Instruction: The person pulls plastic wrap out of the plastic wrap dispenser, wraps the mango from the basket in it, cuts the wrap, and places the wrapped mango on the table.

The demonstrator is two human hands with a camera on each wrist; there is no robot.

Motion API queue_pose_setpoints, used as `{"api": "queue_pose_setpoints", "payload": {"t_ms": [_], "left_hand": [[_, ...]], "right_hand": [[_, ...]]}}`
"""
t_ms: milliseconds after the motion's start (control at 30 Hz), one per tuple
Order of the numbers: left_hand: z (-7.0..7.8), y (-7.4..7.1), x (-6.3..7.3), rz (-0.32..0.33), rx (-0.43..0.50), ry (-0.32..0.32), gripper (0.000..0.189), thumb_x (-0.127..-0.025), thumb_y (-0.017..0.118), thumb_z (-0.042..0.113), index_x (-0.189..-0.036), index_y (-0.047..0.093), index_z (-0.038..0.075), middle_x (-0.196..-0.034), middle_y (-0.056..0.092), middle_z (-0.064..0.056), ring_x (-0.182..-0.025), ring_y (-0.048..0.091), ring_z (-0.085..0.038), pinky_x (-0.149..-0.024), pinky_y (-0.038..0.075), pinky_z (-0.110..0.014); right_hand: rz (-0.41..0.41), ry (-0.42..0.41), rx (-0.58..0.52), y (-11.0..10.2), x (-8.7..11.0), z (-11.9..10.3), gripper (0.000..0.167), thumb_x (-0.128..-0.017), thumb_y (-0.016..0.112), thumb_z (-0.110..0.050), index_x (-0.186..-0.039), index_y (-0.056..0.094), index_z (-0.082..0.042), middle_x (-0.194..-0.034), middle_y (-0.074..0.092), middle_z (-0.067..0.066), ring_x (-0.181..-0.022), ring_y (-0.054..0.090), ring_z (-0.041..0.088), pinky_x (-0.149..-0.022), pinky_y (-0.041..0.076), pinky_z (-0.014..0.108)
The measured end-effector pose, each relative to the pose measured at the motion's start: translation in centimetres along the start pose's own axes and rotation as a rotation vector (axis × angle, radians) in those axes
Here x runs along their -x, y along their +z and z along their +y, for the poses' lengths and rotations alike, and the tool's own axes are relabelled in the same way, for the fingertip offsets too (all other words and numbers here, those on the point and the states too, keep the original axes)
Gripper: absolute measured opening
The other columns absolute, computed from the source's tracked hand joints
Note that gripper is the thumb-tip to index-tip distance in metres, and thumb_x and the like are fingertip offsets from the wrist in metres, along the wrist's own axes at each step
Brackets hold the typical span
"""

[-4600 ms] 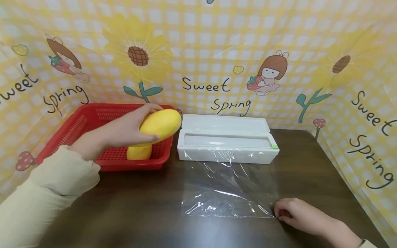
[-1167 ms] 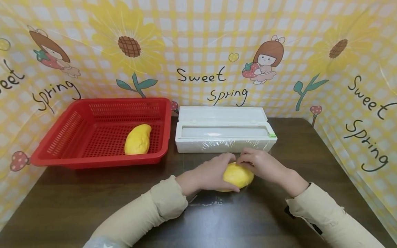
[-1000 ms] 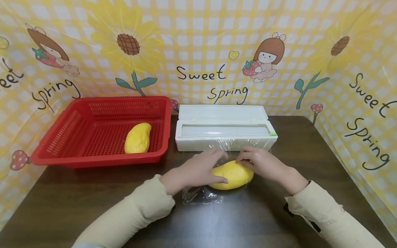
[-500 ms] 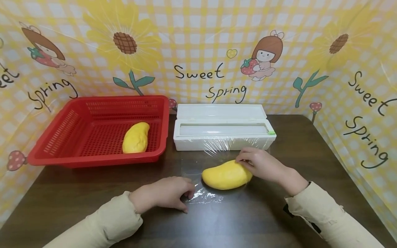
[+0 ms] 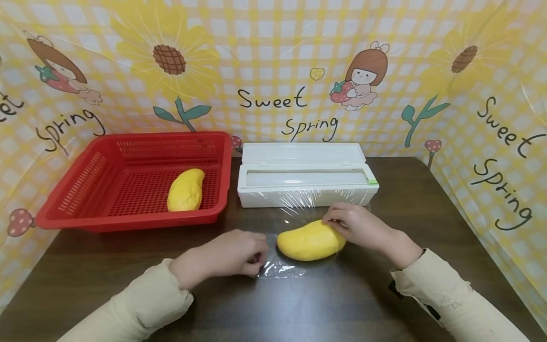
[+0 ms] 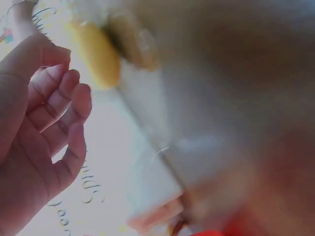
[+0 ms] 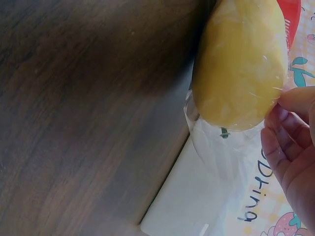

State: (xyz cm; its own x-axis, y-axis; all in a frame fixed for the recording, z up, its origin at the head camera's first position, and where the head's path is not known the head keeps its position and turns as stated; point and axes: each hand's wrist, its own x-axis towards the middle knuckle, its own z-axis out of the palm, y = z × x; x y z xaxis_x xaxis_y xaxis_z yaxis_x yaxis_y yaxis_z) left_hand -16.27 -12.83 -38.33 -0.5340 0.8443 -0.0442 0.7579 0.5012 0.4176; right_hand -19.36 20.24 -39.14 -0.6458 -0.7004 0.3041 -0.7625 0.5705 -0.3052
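A yellow mango [image 5: 311,241] lies on a sheet of clear plastic wrap [image 5: 282,270] drawn out over the table. Thumb and forefinger of my right hand [image 5: 359,226] pinch the wrap at the mango's upper right; in the right wrist view, film covers that end of the mango [image 7: 241,69]. My left hand [image 5: 232,254] is at the left front corner of the sheet, its fingers curled and pinching the film's edge. Its thumb and fingers [image 6: 64,105] show curled in the left wrist view, which is blurred.
The sheet runs back to a white wrap box [image 5: 307,195] with its lid up and a roll inside. At left stands a red basket [image 5: 128,222] holding another mango [image 5: 186,190]. A patterned cloth [image 5: 273,57] hangs behind the table [image 5: 307,311].
My left hand carried the mango from the basket onto the wrap, released it and moved to the sheet's left corner, where its fingers curled in. My right hand brought its film edge up over the mango.
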Motion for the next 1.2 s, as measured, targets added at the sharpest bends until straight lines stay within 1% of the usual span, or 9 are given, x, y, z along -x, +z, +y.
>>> {"api": "queue_pose_setpoints", "payload": {"t_ms": [100, 167, 333, 467, 567, 633, 833, 1000, 1200], "left_hand": [[0.4, -0.9, -0.3, 0.015, 0.000, 0.001, 0.019, -0.084, 0.077, 0.010, -0.080, 0.063, 0.022, -0.080, 0.054, 0.010, -0.069, 0.050, -0.005, -0.061, 0.045, -0.023], [0.6, -0.9, -0.4, -0.031, -0.015, -0.024, 0.020, -0.083, 0.082, 0.016, -0.080, 0.062, 0.022, -0.081, 0.053, 0.011, -0.071, 0.050, -0.006, -0.062, 0.045, -0.024], [0.0, 0.6, -0.4, -0.194, -0.012, -0.117, 0.025, -0.081, 0.089, 0.023, -0.079, 0.064, 0.022, -0.080, 0.051, 0.012, -0.073, 0.050, -0.007, -0.063, 0.045, -0.026], [-1.3, 1.8, -0.6, -0.197, 0.036, -0.120, 0.022, -0.085, 0.084, 0.014, -0.077, 0.066, 0.023, -0.078, 0.053, 0.012, -0.070, 0.051, -0.006, -0.062, 0.047, -0.024], [-1.7, 2.0, -0.7, -0.168, 0.035, -0.080, 0.021, -0.088, 0.080, 0.012, -0.079, 0.067, 0.024, -0.077, 0.054, 0.014, -0.069, 0.052, -0.005, -0.063, 0.049, -0.025], [-1.0, 1.2, -0.7, -0.147, 0.013, -0.055, 0.018, -0.090, 0.078, 0.010, -0.081, 0.067, 0.022, -0.078, 0.055, 0.013, -0.070, 0.052, -0.006, -0.065, 0.049, -0.025], [-0.3, -1.1, -1.4, 0.064, -0.049, 0.029, 0.012, -0.090, 0.076, 0.011, -0.089, 0.068, 0.019, -0.086, 0.058, 0.009, -0.075, 0.055, -0.006, -0.070, 0.051, -0.023], [0.0, -2.4, -3.2, 0.175, -0.059, -0.007, 0.010, -0.089, 0.078, 0.014, -0.094, 0.070, 0.017, -0.089, 0.063, 0.006, -0.076, 0.057, -0.010, -0.072, 0.053, -0.026], [-0.7, -1.3, -5.8, 0.207, 0.026, -0.073, 0.008, -0.090, 0.073, 0.009, -0.090, 0.068, 0.015, -0.083, 0.062, 0.006, -0.075, 0.055, -0.011, -0.070, 0.051, -0.026]], "right_hand": [[0.003, 0.001, 0.001, -0.1, 0.0, 0.0, 0.019, -0.086, 0.076, 0.010, -0.096, 0.076, -0.006, -0.095, 0.066, -0.001, -0.088, 0.066, 0.016, -0.077, 0.057, 0.033], [0.000, 0.008, 0.002, -0.1, 0.0, 0.0, 0.019, -0.086, 0.075, 0.010, -0.096, 0.076, -0.006, -0.096, 0.066, 0.000, -0.088, 0.066, 0.016, -0.077, 0.057, 0.034], [-0.010, 0.019, -0.003, -0.4, -0.1, -0.2, 0.020, -0.087, 0.074, 0.010, -0.098, 0.076, -0.007, -0.097, 0.066, -0.001, -0.089, 0.066, 0.016, -0.078, 0.057, 0.034], [-0.014, 0.022, -0.004, -0.5, -0.1, -0.2, 0.019, -0.088, 0.074, 0.009, -0.098, 0.076, -0.007, -0.097, 0.066, -0.001, -0.090, 0.066, 0.016, -0.079, 0.057, 0.034], [-0.014, 0.018, -0.003, -0.4, -0.1, -0.1, 0.019, -0.087, 0.074, 0.009, -0.097, 0.076, -0.006, -0.096, 0.066, 0.000, -0.089, 0.066, 0.016, -0.078, 0.057, 0.034], [-0.010, 0.009, -0.002, -0.3, 0.0, -0.1, 0.018, -0.087, 0.074, 0.009, -0.097, 0.076, -0.006, -0.096, 0.066, 0.000, -0.089, 0.066, 0.016, -0.078, 0.057, 0.034], [0.000, -0.013, 0.009, -0.5, -0.1, -0.1, 0.018, -0.087, 0.075, 0.009, -0.097, 0.076, -0.006, -0.095, 0.066, 0.001, -0.088, 0.066, 0.016, -0.076, 0.057, 0.033], [-0.003, -0.007, 0.016, -0.4, 0.0, 0.0, 0.018, -0.088, 0.074, 0.009, -0.098, 0.076, -0.006, -0.096, 0.066, 0.001, -0.089, 0.066, 0.016, -0.077, 0.057, 0.033], [0.002, -0.008, 0.027, -0.1, 0.2, 0.0, 0.019, -0.088, 0.074, 0.010, -0.097, 0.075, -0.007, -0.098, 0.065, 0.001, -0.089, 0.067, 0.016, -0.077, 0.057, 0.033]]}}
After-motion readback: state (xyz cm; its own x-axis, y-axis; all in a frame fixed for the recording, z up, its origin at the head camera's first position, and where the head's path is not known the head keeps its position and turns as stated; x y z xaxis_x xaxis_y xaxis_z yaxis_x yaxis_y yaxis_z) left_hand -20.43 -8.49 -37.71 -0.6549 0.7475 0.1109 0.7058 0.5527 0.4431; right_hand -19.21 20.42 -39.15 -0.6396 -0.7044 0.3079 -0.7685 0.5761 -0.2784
